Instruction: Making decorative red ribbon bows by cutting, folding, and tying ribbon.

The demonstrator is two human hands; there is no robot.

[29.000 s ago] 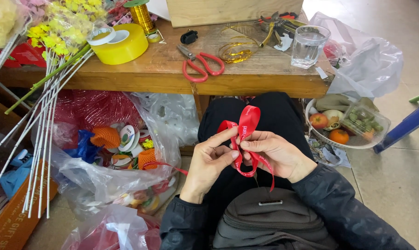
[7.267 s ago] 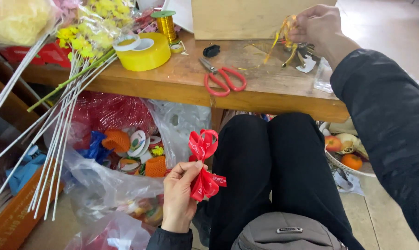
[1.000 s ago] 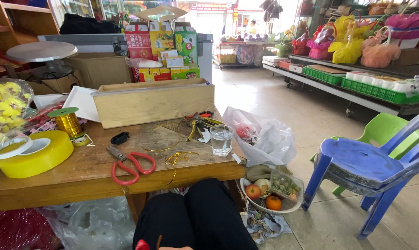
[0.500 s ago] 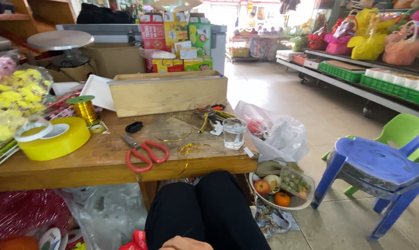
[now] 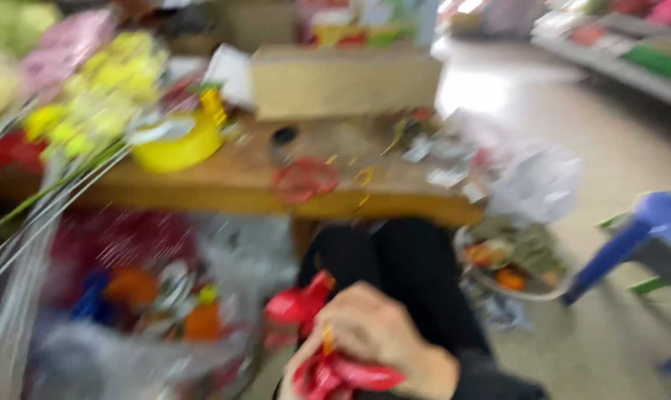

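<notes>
At the bottom centre of a motion-blurred frame, one hand (image 5: pixel 376 337) clenches a crumpled shiny red ribbon bow (image 5: pixel 328 363) over dark-trousered knees (image 5: pixel 394 259); blur leaves it unclear which hand, and the other is not visible. The loose loops could slip and unravel from so partial a grip. Beyond, red-handled scissors (image 5: pixel 304 180) and a yellow tape roll (image 5: pixel 178 144) smear across the wooden table (image 5: pixel 224 194).

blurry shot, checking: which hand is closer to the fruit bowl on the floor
Right. The right hand lies below-left of the fruit bowl, gripping a red ribbon; the left hand, mostly hidden, is farther left.
</notes>
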